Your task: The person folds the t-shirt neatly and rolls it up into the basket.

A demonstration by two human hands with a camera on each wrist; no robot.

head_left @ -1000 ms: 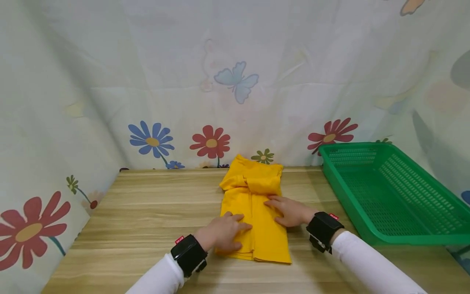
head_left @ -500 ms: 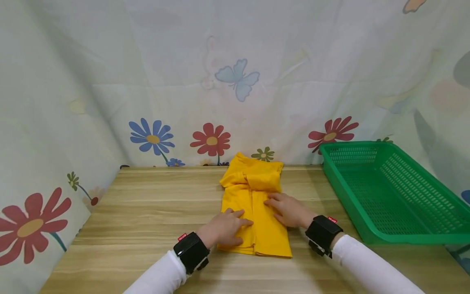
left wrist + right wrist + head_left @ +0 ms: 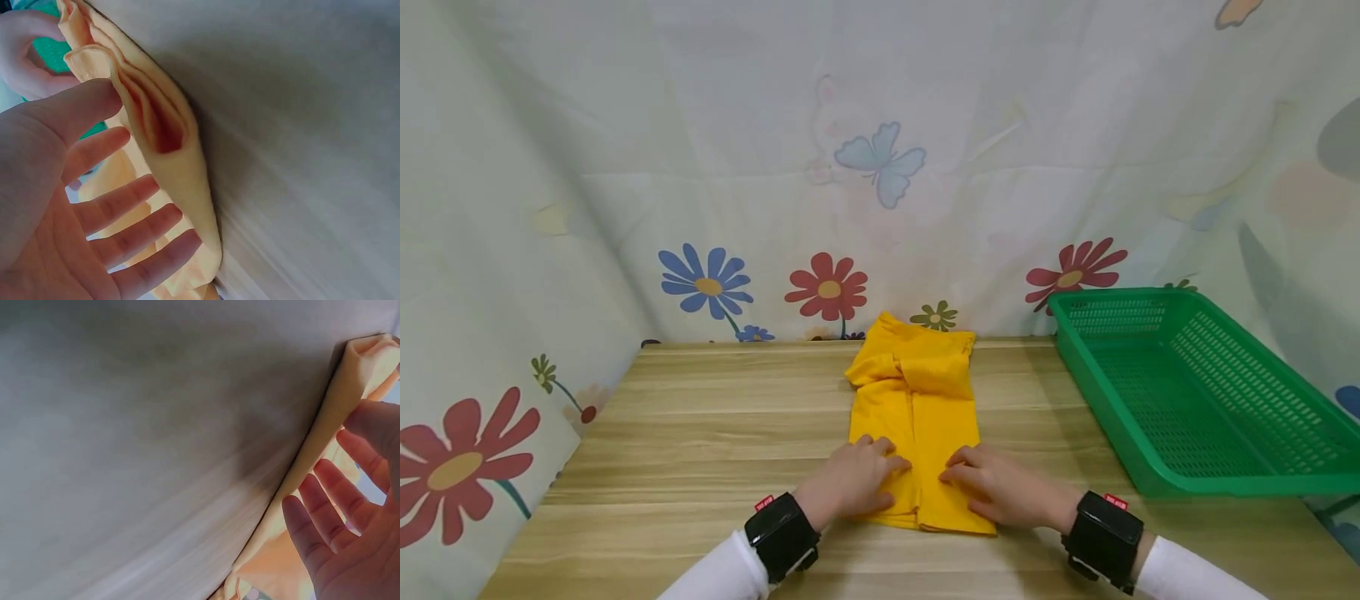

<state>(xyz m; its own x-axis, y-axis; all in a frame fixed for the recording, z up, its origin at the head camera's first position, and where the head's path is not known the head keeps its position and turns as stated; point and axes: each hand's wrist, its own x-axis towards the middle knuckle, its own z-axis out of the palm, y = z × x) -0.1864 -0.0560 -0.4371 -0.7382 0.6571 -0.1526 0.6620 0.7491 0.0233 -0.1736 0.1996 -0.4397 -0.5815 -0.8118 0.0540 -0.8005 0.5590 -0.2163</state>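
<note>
A folded yellow garment (image 3: 943, 433) lies lengthwise on the wooden table, with a seam-like gap down its middle and a bulky fold near its far end. My left hand (image 3: 853, 477) rests on its near left part, fingers spread and slightly bent. Across from it, my right hand (image 3: 1003, 487) touches the near right part with its fingertips. In the left wrist view, stacked layers of the yellow cloth (image 3: 178, 169) show at the edge beside the thumb and fingers. The right wrist view has the fingertips against the garment's side edge (image 3: 319, 440).
A green plastic basket (image 3: 1157, 467) with perforated walls stands at the right of the wooden table (image 3: 722, 425). Behind the table hangs a white curtain (image 3: 745, 142) printed with flowers and a butterfly. The garment's far end reaches the table's back edge.
My right hand has slid toward me along the garment's right side, from its middle to near the front. My left hand stays almost in place. The garment keeps its shape.
</note>
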